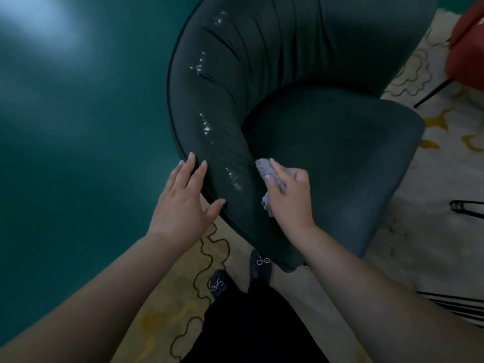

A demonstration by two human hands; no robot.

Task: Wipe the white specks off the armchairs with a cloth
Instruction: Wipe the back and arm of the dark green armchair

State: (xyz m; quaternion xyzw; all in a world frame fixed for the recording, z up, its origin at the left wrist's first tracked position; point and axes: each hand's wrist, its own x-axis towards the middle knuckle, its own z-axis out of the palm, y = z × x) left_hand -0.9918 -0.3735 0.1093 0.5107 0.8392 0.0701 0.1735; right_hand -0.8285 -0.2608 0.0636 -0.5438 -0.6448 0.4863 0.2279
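Two hands are at the curved arm of the dark green armchair point(327, 153). The left hand point(183, 203) lies flat with straight fingers along the arm's outer edge, by the teal wall point(78, 113). Just right of it, white specks point(234, 178) trail up the padded arm in several clusters. Next, the right hand point(289, 197) grips a bunched grey cloth point(267, 171), pressed where arm meets seat. Farther right, a red chair point(466, 45) stands on the patterned rug point(432, 179).
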